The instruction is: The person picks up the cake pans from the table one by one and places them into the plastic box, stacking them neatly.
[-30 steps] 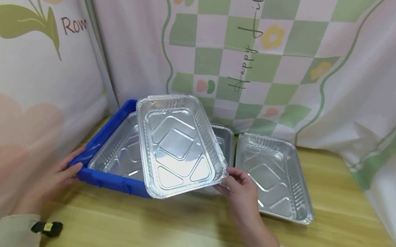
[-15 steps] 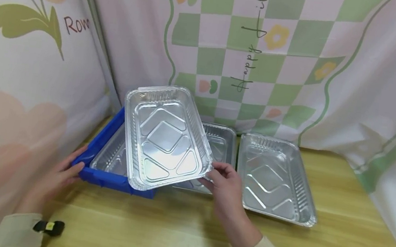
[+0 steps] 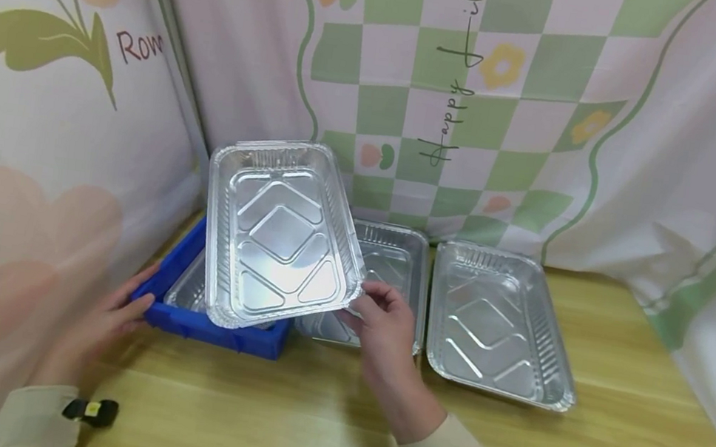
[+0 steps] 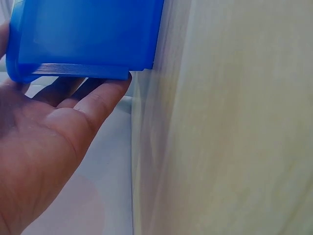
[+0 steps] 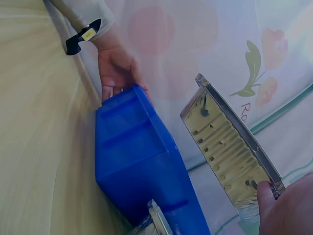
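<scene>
My right hand [image 3: 392, 336] pinches a rectangular foil tray [image 3: 283, 233] by its near right corner. This tray is tilted and raised above a blue plastic bin [image 3: 213, 331], hiding much of it. Inside the bin another foil tray [image 3: 187, 290] shows at the left. My left hand [image 3: 105, 319] grips the bin's near left corner, and in the left wrist view its fingers [image 4: 100, 100] lie against the blue wall. From the right wrist view, the held tray [image 5: 227, 152] is seen side-on, apart from the bin [image 5: 137, 161].
Two more foil trays rest on the wooden table [image 3: 280, 423]: a middle tray [image 3: 394, 258] beside the bin, partly covered by the held one, and a right tray [image 3: 500, 323]. A printed curtain [image 3: 432, 113] hangs behind, with another cloth [image 3: 39, 140] along the left.
My right hand has carried the held foil tray leftward and slightly up, from over the middle tray to above the bin. The left hand stays at the bin's corner.
</scene>
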Demonstrator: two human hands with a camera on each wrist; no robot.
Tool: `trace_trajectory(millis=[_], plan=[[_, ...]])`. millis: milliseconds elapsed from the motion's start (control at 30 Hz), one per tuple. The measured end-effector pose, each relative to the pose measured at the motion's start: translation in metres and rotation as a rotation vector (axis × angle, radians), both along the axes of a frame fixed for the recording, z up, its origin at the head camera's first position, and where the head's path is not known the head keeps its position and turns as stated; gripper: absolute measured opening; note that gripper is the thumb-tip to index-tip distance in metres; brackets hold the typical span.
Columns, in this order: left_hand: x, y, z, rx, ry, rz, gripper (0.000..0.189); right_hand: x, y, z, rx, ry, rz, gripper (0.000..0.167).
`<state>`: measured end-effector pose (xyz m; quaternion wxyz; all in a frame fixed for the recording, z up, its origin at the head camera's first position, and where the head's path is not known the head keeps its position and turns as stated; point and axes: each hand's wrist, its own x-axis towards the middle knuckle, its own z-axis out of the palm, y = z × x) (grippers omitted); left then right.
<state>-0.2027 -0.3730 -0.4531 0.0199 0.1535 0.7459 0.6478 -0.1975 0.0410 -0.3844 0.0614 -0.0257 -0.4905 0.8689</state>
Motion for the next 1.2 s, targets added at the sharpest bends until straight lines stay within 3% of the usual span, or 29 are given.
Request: trace_trajectory(millis=[167,633,900,1200], plan=[[0.000,-0.001,-0.001,0.040,0.018,-0.016,0.057,0.000,-0.009,0.002,-0.013,0.006,0.004,0.022],[0.004,0.001,0.004,-0.070,-0.023,0.044,0.059,-0.002,-0.026,0.003,-0.029,0.005,0.031,0.020],[0.001,0.000,0.000,0.031,0.010,0.002,0.058,0.000,-0.042,0.004,-0.021,-0.018,0.033,0.021],[-0.001,0.000,0.000,0.044,0.050,-0.010,0.057,0.002,-0.055,0.006,-0.039,-0.025,0.029,0.018]])
